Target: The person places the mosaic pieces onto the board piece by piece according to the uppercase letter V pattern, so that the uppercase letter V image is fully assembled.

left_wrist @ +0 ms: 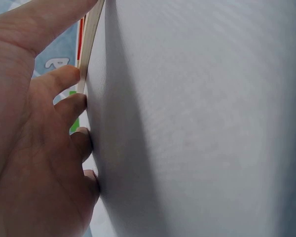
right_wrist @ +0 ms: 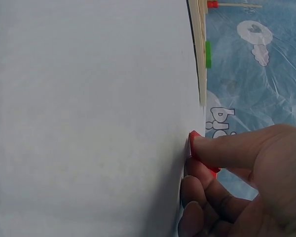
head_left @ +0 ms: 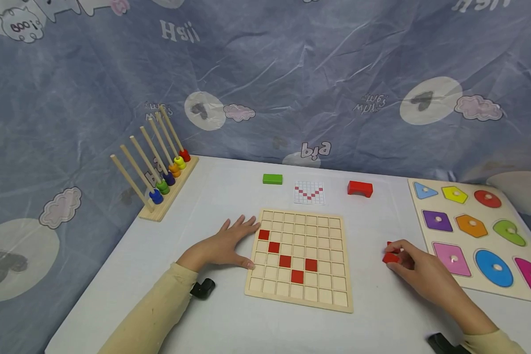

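Note:
A square wooden grid board (head_left: 324, 243) lies on the white table, with several red square tiles (head_left: 285, 261) set in its cells. Four of them would read as a slanting row, with another tile up to the right of the lowest one. My left hand (head_left: 225, 247) rests at the board's left edge, fingers spread, thumb and fingertips touching the rim. To the right of the board, my right hand (head_left: 420, 273) pinches a red tile (head_left: 390, 257) between thumb and fingers, close over the table. A second bit of red (head_left: 389, 243) shows just beyond the fingertips.
Behind the board are a green block (head_left: 272, 179), a small pattern card (head_left: 309, 192) and a red arch block (head_left: 360, 188). A peg rack with coloured beads (head_left: 170, 196) stands left. A shape puzzle board (head_left: 429, 236) lies right, beside my right hand.

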The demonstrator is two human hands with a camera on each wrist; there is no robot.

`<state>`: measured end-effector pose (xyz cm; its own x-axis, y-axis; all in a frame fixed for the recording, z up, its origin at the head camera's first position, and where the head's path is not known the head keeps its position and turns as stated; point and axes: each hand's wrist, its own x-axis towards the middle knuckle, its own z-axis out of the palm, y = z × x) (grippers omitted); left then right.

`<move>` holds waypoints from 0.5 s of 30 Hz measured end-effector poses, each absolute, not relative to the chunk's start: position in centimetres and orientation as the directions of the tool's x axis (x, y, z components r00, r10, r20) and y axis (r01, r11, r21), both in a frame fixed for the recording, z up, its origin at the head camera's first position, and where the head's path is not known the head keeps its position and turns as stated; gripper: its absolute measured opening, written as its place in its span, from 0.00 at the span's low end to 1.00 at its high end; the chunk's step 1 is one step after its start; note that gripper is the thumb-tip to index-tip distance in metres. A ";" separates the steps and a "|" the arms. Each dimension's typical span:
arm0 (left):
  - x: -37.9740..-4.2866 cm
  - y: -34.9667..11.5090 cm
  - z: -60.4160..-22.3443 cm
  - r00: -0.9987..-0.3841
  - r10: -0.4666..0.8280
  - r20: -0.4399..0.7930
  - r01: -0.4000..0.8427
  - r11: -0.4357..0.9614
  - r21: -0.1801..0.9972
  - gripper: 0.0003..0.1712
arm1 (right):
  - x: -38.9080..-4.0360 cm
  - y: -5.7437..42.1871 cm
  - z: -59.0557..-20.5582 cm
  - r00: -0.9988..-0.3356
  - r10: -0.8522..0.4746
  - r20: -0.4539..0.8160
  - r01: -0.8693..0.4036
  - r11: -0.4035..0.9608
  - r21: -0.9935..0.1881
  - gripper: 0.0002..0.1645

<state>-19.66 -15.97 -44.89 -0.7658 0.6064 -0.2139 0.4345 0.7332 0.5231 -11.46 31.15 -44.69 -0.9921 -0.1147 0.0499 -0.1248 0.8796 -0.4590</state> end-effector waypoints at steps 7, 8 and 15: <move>-19.7 -15.9 -44.8 -0.767 0.605 -0.214 0.430 0.732 0.528 0.65 | -11.5 30.6 -44.6 -0.993 -0.107 0.058 -0.122 0.867 -0.484 0.19; -19.7 -15.9 -44.8 -0.767 0.604 -0.215 0.429 0.733 0.528 0.65 | -11.5 30.5 -44.6 -0.993 -0.107 0.060 -0.122 0.863 -0.489 0.19; -19.7 -16.0 -44.9 -0.768 0.603 -0.216 0.428 0.734 0.526 0.65 | -11.7 29.9 -44.7 -0.985 -0.113 0.131 -0.164 0.853 -0.495 0.18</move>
<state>-19.68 -15.96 -44.89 -0.7682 0.6028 -0.2155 0.4285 0.7343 0.5265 -11.67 29.90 -44.70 -0.9849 -0.1127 0.1311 -0.1635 0.8534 -0.4950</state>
